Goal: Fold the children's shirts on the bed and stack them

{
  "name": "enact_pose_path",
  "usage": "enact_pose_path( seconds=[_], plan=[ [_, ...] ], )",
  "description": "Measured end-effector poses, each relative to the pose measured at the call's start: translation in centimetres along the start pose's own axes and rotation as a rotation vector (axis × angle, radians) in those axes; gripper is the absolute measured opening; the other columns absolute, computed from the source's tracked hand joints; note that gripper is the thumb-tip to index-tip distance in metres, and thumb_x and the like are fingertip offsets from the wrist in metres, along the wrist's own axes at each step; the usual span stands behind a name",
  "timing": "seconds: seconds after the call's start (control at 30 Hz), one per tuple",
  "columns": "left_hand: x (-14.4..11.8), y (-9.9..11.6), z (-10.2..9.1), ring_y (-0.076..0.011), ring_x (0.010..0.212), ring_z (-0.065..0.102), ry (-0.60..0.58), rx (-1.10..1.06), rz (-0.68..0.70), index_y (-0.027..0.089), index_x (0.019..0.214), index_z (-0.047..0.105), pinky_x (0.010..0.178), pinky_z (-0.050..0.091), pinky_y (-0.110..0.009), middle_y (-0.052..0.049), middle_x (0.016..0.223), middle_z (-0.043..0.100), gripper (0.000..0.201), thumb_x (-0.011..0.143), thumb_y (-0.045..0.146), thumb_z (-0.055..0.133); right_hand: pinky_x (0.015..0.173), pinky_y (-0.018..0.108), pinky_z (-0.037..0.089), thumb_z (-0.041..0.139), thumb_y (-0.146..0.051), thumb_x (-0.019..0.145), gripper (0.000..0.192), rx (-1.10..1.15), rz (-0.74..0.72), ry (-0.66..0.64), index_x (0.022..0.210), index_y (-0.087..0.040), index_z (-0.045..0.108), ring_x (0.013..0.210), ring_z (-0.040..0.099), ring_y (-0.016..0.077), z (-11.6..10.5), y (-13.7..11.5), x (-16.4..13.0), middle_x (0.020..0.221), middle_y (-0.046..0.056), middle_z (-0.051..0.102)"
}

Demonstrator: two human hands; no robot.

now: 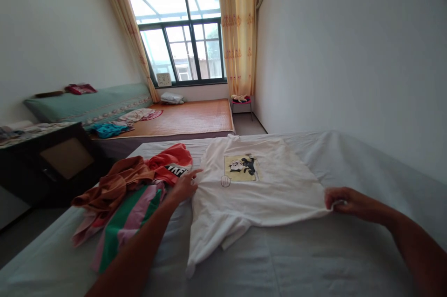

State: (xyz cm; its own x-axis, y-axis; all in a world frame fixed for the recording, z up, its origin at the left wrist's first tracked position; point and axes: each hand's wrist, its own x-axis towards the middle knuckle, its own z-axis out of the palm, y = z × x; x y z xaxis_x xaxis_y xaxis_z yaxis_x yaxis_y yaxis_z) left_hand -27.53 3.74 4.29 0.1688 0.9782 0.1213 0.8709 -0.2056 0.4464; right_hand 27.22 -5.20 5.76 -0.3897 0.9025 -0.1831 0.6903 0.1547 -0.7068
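Note:
A white T-shirt (279, 190) lies spread sideways on the bed, with a yellow printed picture of a black-and-white cat facing up. My right hand (349, 203) is closed on the shirt's near right corner and lifts it slightly. At the left edge of the shirt is my left hand (185, 186), its index finger stretched out and its other fingers gathered at the fabric, where creases run towards them. One sleeve (206, 241) hangs loosely towards me. Just left of my left hand lies a heap of clothes, with a red garment (174, 159) closest to it.
The heap also holds a brown garment (115, 183) and a green-and-pink striped one (129, 222). Pale grey sheeting (296, 259) covers the bed. A dark cabinet (63, 157) stands left, a second bed (195, 118) lies beyond, and a white wall (349, 55) rises on the right.

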Motion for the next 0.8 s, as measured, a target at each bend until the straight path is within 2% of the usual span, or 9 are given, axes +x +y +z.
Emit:
enact_pose_path(
  seconds=[0.13, 0.2, 0.27, 0.4, 0.5, 0.6, 0.67, 0.73, 0.8],
  plan=[
    [-0.1, -0.1, -0.5, -0.0195, 0.096, 0.059, 0.053, 0.029, 0.06, 0.019, 0.119, 0.06, 0.09, 0.046, -0.033, -0.007, 0.102, 0.062, 0.053, 0.07, 0.006, 0.047, 0.081, 0.035, 0.049, 0.06, -0.035, 0.072, 0.018, -0.113, 0.053, -0.081, 0.077, -0.026, 0.074, 0.085, 0.064, 0.0263, -1.4, -0.8, -1.9, 0.085, 0.005, 0.071],
    [-0.3, 1.1, -0.1, -0.0231, 0.109, 0.053, 0.164, 0.062, 0.164, 0.019, 0.116, 0.062, 0.1, 0.04, -0.039, -0.009, 0.114, 0.059, 0.044, 0.075, 0.009, 0.047, 0.085, 0.038, 0.048, 0.057, -0.041, 0.075, 0.024, -0.187, 0.055, -0.028, 0.084, -0.028, 0.075, 0.09, 0.064, 0.0275, -1.3, -2.5, -1.1, 0.092, 0.005, 0.072],
    [-0.9, 3.3, 0.6, -0.0236, 0.117, 0.049, 0.162, 0.009, 0.321, 0.021, 0.116, 0.062, 0.104, 0.036, -0.041, -0.01, 0.123, 0.056, 0.037, 0.084, 0.016, 0.046, 0.09, 0.039, 0.046, 0.049, -0.048, 0.082, 0.034, -0.242, -0.025, 0.055, 0.094, -0.027, 0.073, 0.097, 0.062, 0.0275, 0.3, -5.1, 1.4, 0.099, 0.006, 0.071],
    [-3.3, 8.1, 2.5, -0.0212, 0.126, 0.043, -0.218, -0.144, 0.645, 0.028, 0.123, 0.057, 0.106, 0.035, -0.036, -0.006, 0.133, 0.052, 0.035, 0.089, 0.031, 0.05, 0.107, 0.036, 0.032, 0.034, -0.048, 0.092, 0.045, -0.35, -0.314, 0.128, 0.125, -0.031, 0.057, 0.124, 0.047, 0.0223, 6.0, -9.3, 8.9, 0.131, 0.001, 0.057],
    [-5.3, 9.6, 3.5, -0.024, 0.133, 0.035, -0.367, -0.107, 0.736, 0.035, 0.127, 0.053, 0.11, 0.03, -0.042, -0.001, 0.142, 0.044, 0.038, 0.089, 0.036, 0.051, 0.112, 0.035, 0.021, 0.034, -0.054, 0.091, 0.052, -0.49, -0.303, 0.044, 0.139, -0.036, 0.04, 0.136, 0.03, 0.0196, 7.3, -8.0, 13.2, 0.147, -0.006, 0.036],
    [-6.0, 9.6, 3.6, -0.0243, 0.134, 0.033, -0.393, -0.074, 0.736, 0.04, 0.125, 0.054, 0.111, 0.027, -0.045, 0.003, 0.142, 0.044, 0.035, 0.092, 0.034, 0.044, 0.112, 0.042, 0.019, 0.029, -0.051, 0.092, 0.056, -0.611, -0.031, 0.142, 0.142, -0.027, 0.036, 0.138, 0.026, 0.0221, 3.7, -3.9, 15.1, 0.15, 0.001, 0.032],
    [-5.9, 9.4, 3.4, -0.0242, 0.134, 0.034, -0.401, -0.074, 0.734, 0.04, 0.125, 0.055, 0.111, 0.027, -0.044, 0.004, 0.141, 0.045, 0.035, 0.092, 0.033, 0.044, 0.107, 0.048, 0.028, 0.028, -0.046, 0.093, 0.053, -0.649, 0.236, 0.315, 0.138, -0.022, 0.043, 0.133, 0.036, 0.0267, 0.2, -1.7, 15.8, 0.145, 0.01, 0.04],
    [-5.7, 9.4, 3.3, -0.0244, 0.134, 0.034, -0.402, -0.082, 0.738, 0.04, 0.124, 0.056, 0.11, 0.027, -0.044, 0.004, 0.141, 0.046, 0.034, 0.092, 0.033, 0.045, 0.101, 0.05, 0.034, 0.027, -0.041, 0.094, 0.049, -0.67, 0.343, 0.409, 0.128, -0.019, 0.054, 0.123, 0.047, 0.0296, -2.5, -0.8, 17.0, 0.131, 0.016, 0.054],
    [-5.5, 9.4, 3.4, -0.0245, 0.133, 0.035, -0.395, -0.091, 0.737, 0.04, 0.123, 0.057, 0.11, 0.027, -0.043, 0.004, 0.14, 0.046, 0.034, 0.092, 0.035, 0.045, 0.096, 0.047, 0.039, 0.027, -0.039, 0.094, 0.046, -0.685, 0.329, 0.442, 0.119, -0.02, 0.061, 0.115, 0.053, 0.029, -3.6, -1.4, 19.2, 0.12, 0.015, 0.062]
  ],
)
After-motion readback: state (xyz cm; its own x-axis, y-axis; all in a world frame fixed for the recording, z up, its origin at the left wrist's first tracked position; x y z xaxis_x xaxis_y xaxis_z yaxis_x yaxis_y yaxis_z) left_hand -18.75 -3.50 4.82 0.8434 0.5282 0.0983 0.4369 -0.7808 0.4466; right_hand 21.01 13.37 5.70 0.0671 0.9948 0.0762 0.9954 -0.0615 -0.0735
